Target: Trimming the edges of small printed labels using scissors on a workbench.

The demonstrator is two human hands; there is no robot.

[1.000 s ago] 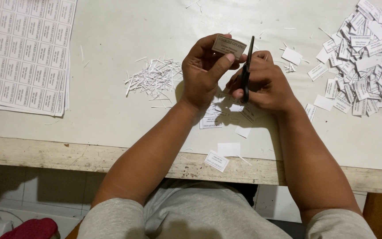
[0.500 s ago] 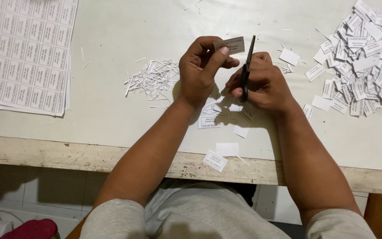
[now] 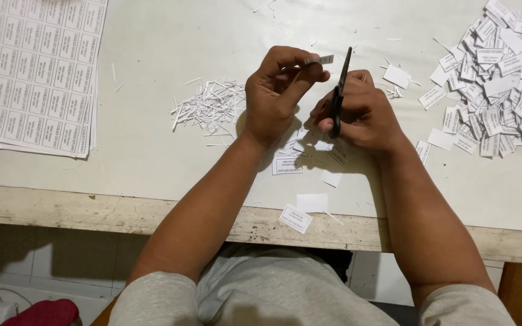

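Nearest me, a loose label (image 3: pixel 296 218) lies on the worn wooden table edge (image 3: pixel 92 212), with a couple of blank slips just beyond it. Moving up, I see more cut labels scattered under both wrists. Left hand (image 3: pixel 279 96) hovers above the white tabletop, thumb and forefingers pinched tight on a small paper label (image 3: pixel 319 60), held almost edge-on to me. Right hand (image 3: pixel 360 111) sits just beside it, fingers curled through the handles of black scissors (image 3: pixel 338 93), blades pointing away and drawn together, tip right next to the label. Left of the hands, a heap of thin paper trimmings (image 3: pixel 209 105). Far left, a stack of uncut printed label sheets (image 3: pixel 28 72). Far right, a big pile of cut labels (image 3: pixel 496 72).
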